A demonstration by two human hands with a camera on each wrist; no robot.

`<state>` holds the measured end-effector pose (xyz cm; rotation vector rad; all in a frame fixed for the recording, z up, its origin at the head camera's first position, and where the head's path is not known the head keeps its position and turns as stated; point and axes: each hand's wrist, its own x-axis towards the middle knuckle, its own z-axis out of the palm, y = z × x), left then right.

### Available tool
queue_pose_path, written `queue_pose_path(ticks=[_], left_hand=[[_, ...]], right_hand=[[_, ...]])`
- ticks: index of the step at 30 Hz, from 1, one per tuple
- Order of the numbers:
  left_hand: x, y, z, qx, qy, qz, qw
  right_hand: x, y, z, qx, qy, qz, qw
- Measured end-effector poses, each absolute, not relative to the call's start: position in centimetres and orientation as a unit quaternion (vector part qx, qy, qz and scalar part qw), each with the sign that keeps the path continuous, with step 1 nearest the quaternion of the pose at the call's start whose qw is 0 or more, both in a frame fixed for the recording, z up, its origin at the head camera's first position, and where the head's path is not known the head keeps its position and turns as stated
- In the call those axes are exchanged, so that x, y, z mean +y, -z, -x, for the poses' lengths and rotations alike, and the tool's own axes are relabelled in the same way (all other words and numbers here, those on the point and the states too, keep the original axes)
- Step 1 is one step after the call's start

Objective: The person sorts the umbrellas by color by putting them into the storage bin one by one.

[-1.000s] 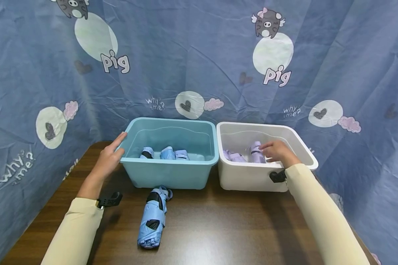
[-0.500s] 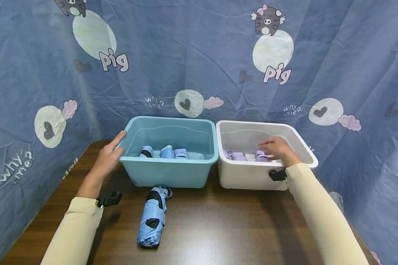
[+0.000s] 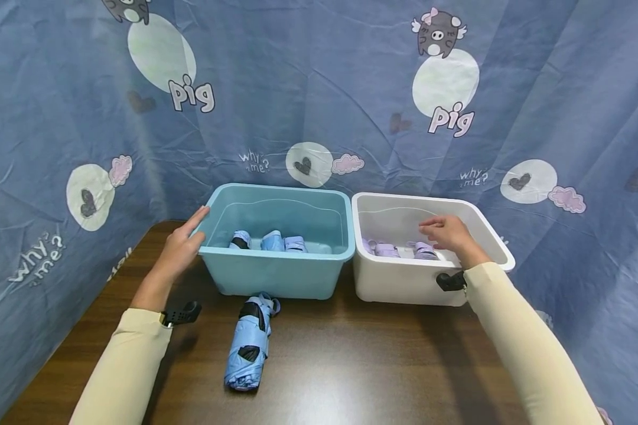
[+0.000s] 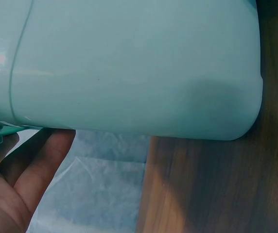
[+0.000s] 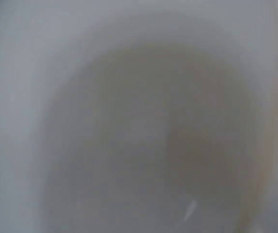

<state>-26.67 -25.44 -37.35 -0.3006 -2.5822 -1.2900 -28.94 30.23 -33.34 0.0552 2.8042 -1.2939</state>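
My left hand [image 3: 181,247] rests against the left end of the blue bin [image 3: 276,274], fingers extended along its rim; in the left wrist view the fingers [image 4: 44,167] touch the outer wall. Over the right part of the white bin [image 3: 404,283] is my right hand [image 3: 449,233], holding nothing, its fingers loosely bent. Just below its fingertips a purple folded umbrella [image 3: 425,252] lies in that bin, partly hidden by the front wall. The right wrist view is blurred and shows mostly pale bin surface. A blue folded umbrella [image 3: 248,345] lies on the table before the blue bin.
Inside the blue bin are three blue folded umbrellas, one with a black patch [image 3: 240,239]. More purple umbrellas [image 3: 387,250] lie at the white bin's left. The bins stand side by side on a brown wooden table [image 3: 340,366], against a blue patterned curtain [image 3: 298,77].
The purple umbrella by my right hand, tilted up earlier, has dropped down into the white bin. My right hand has let it go and risen slightly; my left hand stays at the blue bin.
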Motion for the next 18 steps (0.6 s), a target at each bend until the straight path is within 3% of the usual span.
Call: queue_pose_path(ticks=[18], left_hand=[[-25.4,37.2,26.7,-0.884,0.438,0.104,0.121]], right_hand=[[27.3,32.4,27.0,0.914,0.400,0.055,-0.031]])
